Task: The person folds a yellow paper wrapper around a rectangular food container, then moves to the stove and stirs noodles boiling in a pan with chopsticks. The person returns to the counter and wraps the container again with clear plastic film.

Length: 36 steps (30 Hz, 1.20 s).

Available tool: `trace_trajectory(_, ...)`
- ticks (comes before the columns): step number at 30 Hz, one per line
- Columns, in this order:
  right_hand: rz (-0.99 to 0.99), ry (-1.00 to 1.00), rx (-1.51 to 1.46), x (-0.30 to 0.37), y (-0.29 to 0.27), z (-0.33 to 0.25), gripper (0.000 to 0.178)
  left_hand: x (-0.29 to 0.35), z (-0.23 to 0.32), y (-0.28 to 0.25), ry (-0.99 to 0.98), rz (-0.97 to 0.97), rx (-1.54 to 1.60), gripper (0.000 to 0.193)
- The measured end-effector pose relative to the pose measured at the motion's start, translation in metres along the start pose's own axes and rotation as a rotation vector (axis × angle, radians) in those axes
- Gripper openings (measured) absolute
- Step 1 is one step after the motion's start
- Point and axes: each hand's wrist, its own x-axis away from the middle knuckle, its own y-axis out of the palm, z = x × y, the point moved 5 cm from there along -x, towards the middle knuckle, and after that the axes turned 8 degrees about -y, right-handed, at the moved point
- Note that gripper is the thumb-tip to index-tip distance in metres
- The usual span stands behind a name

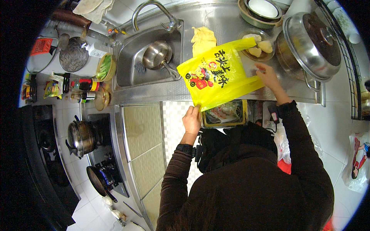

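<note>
A bright yellow plastic carrier bag (233,90), printed with dark characters and a red-and-black cartoon, is spread flat over the counter's front edge. My left hand (192,120) pinches its near left corner between thumb and fingers. At the bag's right side, my right hand (269,77) has curled fingers at one handle strip, which runs in under them. The other handle reaches toward a glass bowl (266,57) of pale peeled chunks (265,46). Behind the bag lies a crumpled yellow cloth (203,37).
A steel sink (125,73) with a steel saucepan (157,54) and scouring pad is at left. A large lidded steel pot (295,57) stands right, near stacked bowls (258,24). A stove (106,150) holds a pot (81,136) and a frying pan (97,180). Below sits an open drawer or bin (224,125).
</note>
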Motion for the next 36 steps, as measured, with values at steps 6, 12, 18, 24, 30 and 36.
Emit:
trace_trajectory(6,0.039,-0.341,0.119,0.0,0.016,-0.052,0.036,0.002,0.003,0.003,0.014,-0.102,-0.096,0.049)
trace_trajectory(12,-0.042,-0.742,0.183,0.007,0.082,-0.136,0.031,0.001,0.007,0.006,0.033,-0.157,-0.118,0.05)
trace_trajectory(18,-0.049,-0.786,0.539,0.002,0.133,-0.148,0.05,0.001,0.016,0.002,0.055,-0.161,-0.036,0.044)
trace_trajectory(24,-0.123,-0.714,0.655,0.008,0.149,-0.112,0.059,-0.018,0.021,-0.014,0.131,-0.057,0.13,0.012)
trace_trajectory(30,-0.096,-0.744,0.677,0.006,0.156,-0.109,0.057,-0.082,0.04,-0.01,0.201,0.075,0.053,0.019)
trace_trajectory(36,-0.123,-0.718,0.674,0.004,0.156,-0.109,0.058,-0.131,0.019,0.048,-0.025,-0.057,-0.229,0.058)
